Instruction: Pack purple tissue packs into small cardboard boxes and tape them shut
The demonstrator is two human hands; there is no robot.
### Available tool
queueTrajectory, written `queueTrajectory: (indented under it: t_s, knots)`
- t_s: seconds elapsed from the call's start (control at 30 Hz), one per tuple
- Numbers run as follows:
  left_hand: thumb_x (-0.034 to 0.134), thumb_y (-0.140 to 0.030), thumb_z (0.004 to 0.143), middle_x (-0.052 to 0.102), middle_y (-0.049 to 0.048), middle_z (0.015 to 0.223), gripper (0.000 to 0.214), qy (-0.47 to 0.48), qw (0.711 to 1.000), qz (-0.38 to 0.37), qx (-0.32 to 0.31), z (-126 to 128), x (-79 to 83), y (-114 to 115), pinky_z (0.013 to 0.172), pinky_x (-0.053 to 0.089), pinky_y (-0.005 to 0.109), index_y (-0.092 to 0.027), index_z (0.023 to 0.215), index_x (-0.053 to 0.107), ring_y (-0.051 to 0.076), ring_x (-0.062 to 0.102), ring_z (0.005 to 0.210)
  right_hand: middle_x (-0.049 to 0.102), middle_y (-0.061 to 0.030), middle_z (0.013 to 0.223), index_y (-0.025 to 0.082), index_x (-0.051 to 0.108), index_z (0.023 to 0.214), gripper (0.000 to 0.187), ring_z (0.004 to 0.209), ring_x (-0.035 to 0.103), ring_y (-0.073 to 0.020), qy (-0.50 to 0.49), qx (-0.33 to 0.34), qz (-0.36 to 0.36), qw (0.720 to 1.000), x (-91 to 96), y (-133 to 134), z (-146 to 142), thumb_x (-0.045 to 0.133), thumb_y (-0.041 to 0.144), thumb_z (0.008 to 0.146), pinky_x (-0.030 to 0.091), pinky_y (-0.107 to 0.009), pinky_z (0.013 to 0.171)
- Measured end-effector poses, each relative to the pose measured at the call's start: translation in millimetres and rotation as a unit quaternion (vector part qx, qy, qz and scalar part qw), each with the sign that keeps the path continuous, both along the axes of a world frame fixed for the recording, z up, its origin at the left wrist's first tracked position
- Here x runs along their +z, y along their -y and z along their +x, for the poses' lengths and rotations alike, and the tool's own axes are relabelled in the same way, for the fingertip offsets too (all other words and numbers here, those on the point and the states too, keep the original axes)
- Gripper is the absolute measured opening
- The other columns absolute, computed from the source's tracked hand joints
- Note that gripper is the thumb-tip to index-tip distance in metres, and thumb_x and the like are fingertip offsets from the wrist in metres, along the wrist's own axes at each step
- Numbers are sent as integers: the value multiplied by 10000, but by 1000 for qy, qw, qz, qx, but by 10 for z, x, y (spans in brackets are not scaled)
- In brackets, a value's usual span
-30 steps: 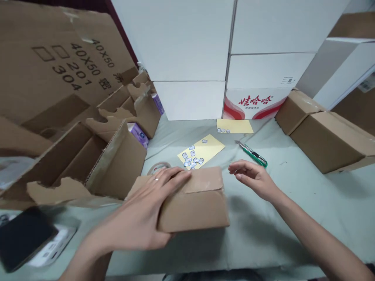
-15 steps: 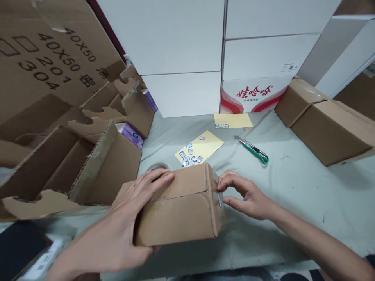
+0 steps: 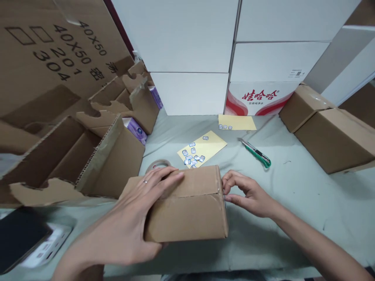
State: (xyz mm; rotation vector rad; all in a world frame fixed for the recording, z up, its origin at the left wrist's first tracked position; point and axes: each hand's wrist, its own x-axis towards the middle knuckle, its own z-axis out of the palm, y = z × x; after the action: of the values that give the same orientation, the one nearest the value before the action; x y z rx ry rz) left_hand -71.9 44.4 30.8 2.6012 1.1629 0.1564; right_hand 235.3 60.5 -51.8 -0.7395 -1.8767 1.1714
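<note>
My left hand [image 3: 134, 216] is wrapped round the left part of a small closed cardboard box [image 3: 187, 218], fingers on top and thumb at the near lower side. At the box's right end is my right hand [image 3: 249, 195], with thumb and index finger bent close together against the edge. Whatever those fingertips hold, if anything, is hidden by the box. Just behind the box lies a yellow sheet [image 3: 212, 145] with several small blue-edged stickers. A second yellow sheet [image 3: 241, 121] with 3 stickers lies farther back. Part of a tape roll [image 3: 158, 163] shows behind my left fingers.
A green utility knife [image 3: 254, 152], blade out, lies right of the sheets. Open cardboard boxes [image 3: 123, 160] stand at left, white cartons [image 3: 187, 93] at the back, brown boxes [image 3: 334, 140] at right. A dark flat device [image 3: 22, 238] lies front left.
The view has shifted slightly. The box has turned a little, so its right end face with the small label no longer shows. Both hands stay at the box.
</note>
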Motion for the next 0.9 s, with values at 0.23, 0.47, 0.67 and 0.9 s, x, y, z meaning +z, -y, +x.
queueTrajectory:
  t_s: [0.23, 0.47, 0.67, 0.9]
  knots:
    - [616, -258, 629, 344, 96, 1586, 1046, 22, 1000, -6, 21, -23, -27, 22, 1091, 454, 594, -366, 1546, 126, 416, 388, 1426, 620, -75, 962, 201, 620, 783, 343, 883, 612, -166, 44, 18, 12, 999, 89, -37, 154, 614, 496, 957, 521, -320, 789]
    - [623, -194, 564, 365, 96, 1561, 1041, 47, 995, -92, 11, 217, 42, 3, 1157, 364, 634, -345, 1519, 238, 400, 356, 1449, 655, -50, 898, 164, 631, 894, 369, 803, 642, -169, 211, -185, 7, 960, -105, -1336, 921, 596, 525, 962, 556, -342, 733]
    - [762, -270, 485, 443, 123, 1503, 1081, 83, 987, -129, -37, 502, 138, -73, 1208, 293, 642, -289, 1482, 344, 415, 384, 1436, 648, -88, 1233, 171, 623, 1240, 327, 1033, 663, -213, 405, -231, 21, 884, -246, -2579, 958, 631, 369, 980, 581, -421, 878]
    - [740, -357, 626, 486, 123, 1475, 902, 98, 990, -103, -7, 511, 111, -111, 1140, 418, 596, -302, 1462, 404, 408, 459, 1373, 634, -97, 1275, 177, 616, 1263, 342, 1078, 654, -227, 491, -194, 31, 849, -416, -2898, 808, 632, 366, 979, 572, -444, 912]
